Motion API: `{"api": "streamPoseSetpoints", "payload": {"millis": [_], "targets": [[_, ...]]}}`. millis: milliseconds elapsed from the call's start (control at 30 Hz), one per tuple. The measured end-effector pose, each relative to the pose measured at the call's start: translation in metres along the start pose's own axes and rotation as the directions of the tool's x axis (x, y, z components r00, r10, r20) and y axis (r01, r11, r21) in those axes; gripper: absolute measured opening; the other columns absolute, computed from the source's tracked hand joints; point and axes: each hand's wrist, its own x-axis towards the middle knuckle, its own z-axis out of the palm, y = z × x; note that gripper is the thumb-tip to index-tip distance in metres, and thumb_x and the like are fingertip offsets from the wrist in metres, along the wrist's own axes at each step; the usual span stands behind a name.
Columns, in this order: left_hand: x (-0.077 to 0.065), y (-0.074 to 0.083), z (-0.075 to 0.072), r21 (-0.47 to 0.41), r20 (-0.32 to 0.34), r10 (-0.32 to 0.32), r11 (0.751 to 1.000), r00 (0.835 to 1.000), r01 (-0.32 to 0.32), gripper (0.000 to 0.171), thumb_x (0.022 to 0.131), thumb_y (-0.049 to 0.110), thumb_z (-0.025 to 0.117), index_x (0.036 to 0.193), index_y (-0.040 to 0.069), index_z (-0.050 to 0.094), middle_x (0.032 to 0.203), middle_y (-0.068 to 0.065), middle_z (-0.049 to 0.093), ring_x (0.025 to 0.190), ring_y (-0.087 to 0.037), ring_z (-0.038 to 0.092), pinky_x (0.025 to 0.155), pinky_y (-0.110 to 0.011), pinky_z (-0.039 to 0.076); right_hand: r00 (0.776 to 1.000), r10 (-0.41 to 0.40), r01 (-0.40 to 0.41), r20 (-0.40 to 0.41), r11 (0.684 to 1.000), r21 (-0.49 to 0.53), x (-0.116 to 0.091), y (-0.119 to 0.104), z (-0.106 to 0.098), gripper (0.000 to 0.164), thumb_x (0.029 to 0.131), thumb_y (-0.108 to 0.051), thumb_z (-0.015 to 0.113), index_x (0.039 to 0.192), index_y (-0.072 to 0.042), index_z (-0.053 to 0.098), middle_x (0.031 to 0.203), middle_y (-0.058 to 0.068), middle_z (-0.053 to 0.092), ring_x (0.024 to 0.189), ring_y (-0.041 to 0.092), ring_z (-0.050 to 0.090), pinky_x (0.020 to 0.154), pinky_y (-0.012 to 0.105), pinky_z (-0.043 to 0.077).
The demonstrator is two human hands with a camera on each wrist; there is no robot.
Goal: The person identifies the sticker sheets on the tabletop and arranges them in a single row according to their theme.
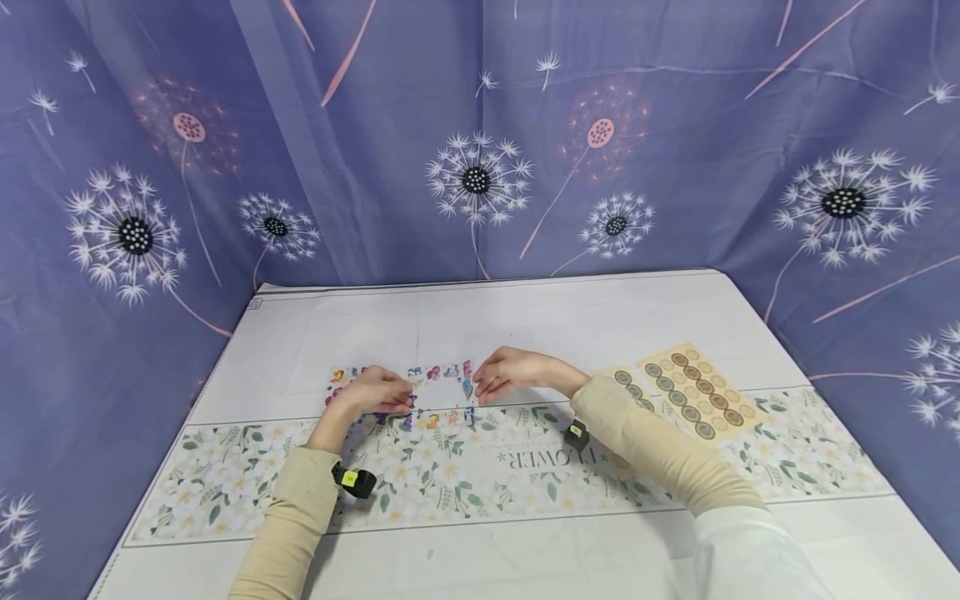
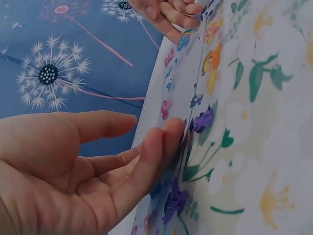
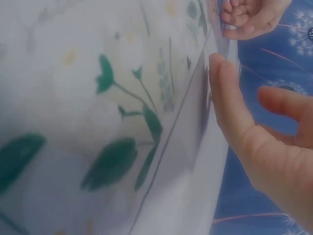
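Observation:
A clear sticker sheet printed with small colorful ponies lies flat on the table, left of centre. My left hand is over its left part and hides several of the stickers. In the left wrist view, the loosely bent fingers of that hand have their tips right at the sheet beside a purple pony. At the sheet's right edge is my right hand, fingertips down by the border. The right wrist view shows this hand with extended fingers, thumb apart, nothing gripped.
A tan sheet of round brown stickers lies on the right, with another tan sheet partly hidden under my right forearm. A floral band crosses the white tabletop. Purple dandelion curtains enclose the back and sides.

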Motion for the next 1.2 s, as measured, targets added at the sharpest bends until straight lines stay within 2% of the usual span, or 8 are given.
{"api": "streamPoseSetpoints", "payload": {"millis": [200, 400, 667, 767, 900, 1000, 1200], "targets": [[0.003, 0.000, 0.002, 0.006, -0.011, 0.010, 1.000, 1.000, -0.010, 0.034, 0.099, 0.009, 0.048, 0.117, -0.018, 0.055, 0.079, -0.007, 0.065, 0.068, -0.009, 0.065, 0.068, -0.021, 0.060, 0.999, -0.033, 0.032, -0.023, 0.998, -0.051, -0.005, -0.001, -0.009, 0.036, 0.100, -0.005, 0.043, 0.129, 0.017, 0.047, 0.110, 0.027, 0.065, 0.090, 0.020, 0.070, 0.093, 0.035, 0.058], [0.005, 0.001, 0.005, 0.023, 0.037, 0.069, 0.997, 0.997, -0.070, 0.035, 0.101, 0.012, 0.045, 0.117, -0.017, 0.055, 0.082, -0.006, 0.065, 0.070, -0.008, 0.065, 0.066, -0.018, 0.058, 0.998, -0.057, 0.054, -0.040, 0.996, -0.075, -0.010, -0.001, -0.018, 0.039, 0.097, -0.001, 0.044, 0.132, 0.016, 0.044, 0.116, 0.029, 0.062, 0.091, 0.019, 0.069, 0.094, 0.035, 0.057], [0.011, 0.008, 0.019, -0.081, 0.070, 0.111, 0.991, 0.991, -0.105, 0.040, 0.102, 0.015, 0.044, 0.126, -0.016, 0.051, 0.088, -0.006, 0.069, 0.073, -0.006, 0.065, 0.069, -0.017, 0.058, 0.987, -0.086, 0.086, -0.134, 0.996, -0.008, -0.015, 0.002, -0.026, 0.037, 0.095, 0.003, 0.045, 0.129, 0.017, 0.044, 0.119, 0.032, 0.059, 0.086, 0.014, 0.067, 0.093, 0.032, 0.058], [0.015, 0.010, 0.026, -0.114, 0.082, 0.125, 0.987, 0.989, -0.115, 0.041, 0.103, 0.017, 0.043, 0.128, -0.015, 0.050, 0.088, -0.004, 0.068, 0.073, -0.006, 0.064, 0.069, -0.017, 0.057, 0.974, -0.131, 0.134, -0.184, 0.991, 0.003, -0.019, 0.002, -0.029, 0.036, 0.096, 0.001, 0.042, 0.128, 0.018, 0.045, 0.112, 0.028, 0.062, 0.085, 0.014, 0.067, 0.094, 0.034, 0.057], [0.020, 0.015, 0.037, -0.155, 0.083, 0.132, 0.981, 0.988, -0.119, 0.041, 0.102, 0.017, 0.044, 0.128, -0.013, 0.050, 0.085, 0.000, 0.068, 0.073, -0.005, 0.064, 0.068, -0.015, 0.057, 0.952, -0.178, 0.183, -0.250, 0.983, -0.003, -0.023, 0.003, -0.035, 0.037, 0.098, -0.002, 0.037, 0.127, 0.018, 0.046, 0.098, 0.013, 0.065, 0.083, 0.011, 0.065, 0.089, 0.030, 0.059], [0.023, 0.019, 0.046, -0.192, 0.087, 0.145, 0.973, 0.986, -0.126, 0.041, 0.102, 0.017, 0.046, 0.128, -0.014, 0.050, 0.085, 0.000, 0.068, 0.072, -0.005, 0.064, 0.069, -0.015, 0.057, 0.938, -0.170, 0.184, -0.303, 0.983, 0.018, -0.027, 0.003, -0.039, 0.037, 0.096, -0.002, 0.040, 0.127, 0.017, 0.047, 0.093, 0.006, 0.064, 0.081, 0.010, 0.065, 0.085, 0.026, 0.059], [0.027, 0.024, 0.065, -0.246, 0.107, 0.164, 0.960, 0.981, -0.134, 0.040, 0.102, 0.015, 0.047, 0.128, -0.014, 0.051, 0.083, 0.002, 0.067, 0.072, -0.005, 0.064, 0.069, -0.015, 0.057, 0.919, -0.152, 0.184, -0.363, 0.981, 0.055, -0.035, 0.007, -0.047, 0.035, 0.095, -0.002, 0.043, 0.125, 0.014, 0.049, 0.088, 0.002, 0.065, 0.078, 0.009, 0.066, 0.086, 0.028, 0.059]]}}
